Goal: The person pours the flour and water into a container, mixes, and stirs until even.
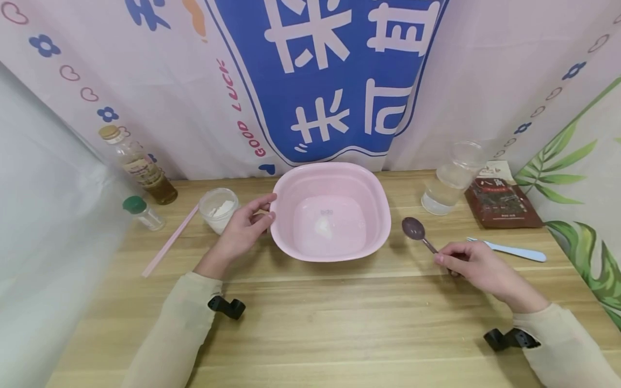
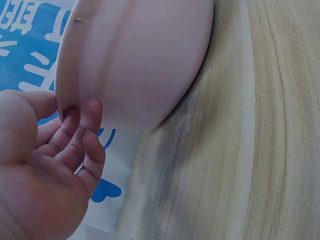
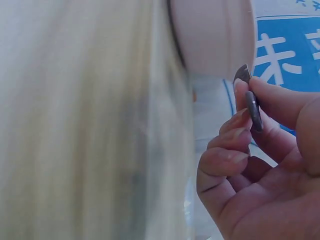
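Note:
In the head view a pink plastic basin (image 1: 331, 256) stands at the back middle of the table, with a pale glare on its inside bottom. My left hand (image 1: 241, 229) pinches the basin's left rim between thumb and fingers. The left wrist view shows the thumb on the inner side of the rim and curled fingertips (image 2: 92, 112) against the outer wall. To the right of the basin, my right hand (image 1: 480, 269) holds a dark purple-brown spoon (image 1: 414, 228) by its handle, bowl toward the basin. In the right wrist view the spoon's handle (image 3: 254, 111) sits between thumb and fingers.
Left of the basin stand a jar of white powder (image 1: 218, 218), pink chopsticks (image 1: 170, 241), a green-capped shaker (image 1: 145, 214) and a bottle of brownish liquid (image 1: 150, 180). At right are a clear cup (image 1: 439, 191), a dark red packet (image 1: 504, 205) and a light blue fork-like utensil (image 1: 519, 252). A printed curtain hangs behind.

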A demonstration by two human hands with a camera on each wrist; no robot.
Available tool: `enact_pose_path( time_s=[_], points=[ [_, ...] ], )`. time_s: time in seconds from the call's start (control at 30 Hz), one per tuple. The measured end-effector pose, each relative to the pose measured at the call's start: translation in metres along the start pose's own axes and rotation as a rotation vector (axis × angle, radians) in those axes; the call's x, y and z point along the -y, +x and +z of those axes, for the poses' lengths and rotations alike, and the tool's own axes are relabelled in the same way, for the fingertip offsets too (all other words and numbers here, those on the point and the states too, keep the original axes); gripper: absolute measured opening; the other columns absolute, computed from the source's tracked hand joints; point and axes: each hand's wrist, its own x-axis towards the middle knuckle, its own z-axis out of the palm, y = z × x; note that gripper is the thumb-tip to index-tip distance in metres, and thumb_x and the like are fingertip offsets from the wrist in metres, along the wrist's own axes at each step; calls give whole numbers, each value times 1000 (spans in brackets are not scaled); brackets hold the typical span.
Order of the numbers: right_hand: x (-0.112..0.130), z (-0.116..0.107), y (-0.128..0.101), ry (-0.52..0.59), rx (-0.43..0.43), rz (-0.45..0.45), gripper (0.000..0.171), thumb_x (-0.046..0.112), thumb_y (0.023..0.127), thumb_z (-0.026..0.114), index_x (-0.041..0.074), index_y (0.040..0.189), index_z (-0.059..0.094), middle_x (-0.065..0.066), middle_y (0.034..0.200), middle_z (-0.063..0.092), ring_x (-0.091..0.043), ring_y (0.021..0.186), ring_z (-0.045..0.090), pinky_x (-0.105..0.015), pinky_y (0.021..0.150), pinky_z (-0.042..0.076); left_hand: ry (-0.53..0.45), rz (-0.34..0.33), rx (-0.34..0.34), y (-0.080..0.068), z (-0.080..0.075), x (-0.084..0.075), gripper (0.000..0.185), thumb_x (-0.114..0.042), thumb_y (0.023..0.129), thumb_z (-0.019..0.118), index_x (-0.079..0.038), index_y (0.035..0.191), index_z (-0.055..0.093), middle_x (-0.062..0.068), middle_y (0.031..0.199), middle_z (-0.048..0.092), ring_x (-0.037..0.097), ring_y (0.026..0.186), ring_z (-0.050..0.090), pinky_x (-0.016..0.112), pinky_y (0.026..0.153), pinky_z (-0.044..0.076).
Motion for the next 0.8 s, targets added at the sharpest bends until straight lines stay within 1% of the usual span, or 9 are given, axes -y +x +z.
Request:
enact_pose_path(
  time_s=[0.13, 0.23, 0.37, 0.43, 0.47, 0.53, 0.6, 0.73, 0.8],
  points=[
    [12, -2, 2, 30, -3, 24, 26, 24, 110, 65, 1, 112, 78, -2, 82, 63, -10, 71, 53, -27, 60, 48, -4, 1, -1, -1, -1, 0, 52, -10, 112, 56, -1, 162, 45, 26, 138, 56, 19, 112, 72, 20, 87, 63],
    [21, -3, 6, 107, 16, 22, 32, 25, 112, 61, -4, 112, 74, -5, 84, 68, -12, 70, 57, -29, 59, 51, -7, -1, -1, -1, -1, 0, 52, -10, 112, 56, -1, 162, 45, 26, 138, 56, 16, 110, 72, 21, 88, 63],
    [32, -1, 14, 232, 60, -6, 36, 24, 114, 58, -10, 112, 68, -12, 83, 73, -17, 62, 63, -32, 51, 54, -5, 1, 1, -1, -2, 0, 52, -10, 112, 56, -1, 162, 45, 26, 137, 56, 14, 108, 72, 25, 90, 64],
    [38, 0, 20, 256, 70, -14, 36, 25, 114, 57, -10, 115, 67, -12, 80, 72, -18, 58, 64, -32, 47, 53, -1, 3, 3, -1, -2, 0, 52, -10, 112, 56, -1, 162, 45, 26, 137, 56, 14, 108, 72, 26, 90, 64],
    [41, 1, 24, 250, 72, -23, 36, 26, 114, 58, -9, 116, 67, -11, 78, 70, -18, 56, 63, -33, 46, 53, 1, 3, 4, -1, -2, 0, 52, -11, 112, 55, -1, 162, 45, 25, 137, 56, 14, 108, 72, 26, 90, 64],
    [48, 2, 31, 225, 76, -37, 35, 27, 114, 58, -7, 117, 68, -8, 73, 67, -17, 52, 61, -33, 45, 52, 4, 2, 4, -1, -2, 0, 52, -11, 112, 55, -1, 162, 45, 25, 137, 56, 12, 107, 72, 26, 90, 64],
    [56, 2, 39, 165, 66, -61, 32, 28, 113, 59, -2, 116, 70, -5, 68, 62, -16, 49, 58, -32, 43, 50, 1, 2, 4, 0, -2, -1, 52, -11, 112, 55, -1, 162, 45, 25, 136, 56, 10, 105, 71, 26, 89, 64],
    [71, 4, 54, -45, 7, -179, 23, 25, 112, 60, 8, 105, 74, 0, 66, 53, -12, 55, 49, -28, 50, 43, -6, 3, 6, 0, -1, -1, 51, -10, 112, 56, 0, 161, 45, 25, 136, 56, 6, 101, 71, 31, 90, 65],
    [77, 4, 62, -147, -30, -243, 22, 22, 113, 59, 9, 105, 75, 2, 71, 53, -11, 60, 47, -28, 55, 41, -6, 4, 7, 0, -1, -1, 51, -10, 112, 56, 0, 161, 46, 25, 135, 56, 6, 100, 71, 31, 90, 65]
  ],
)
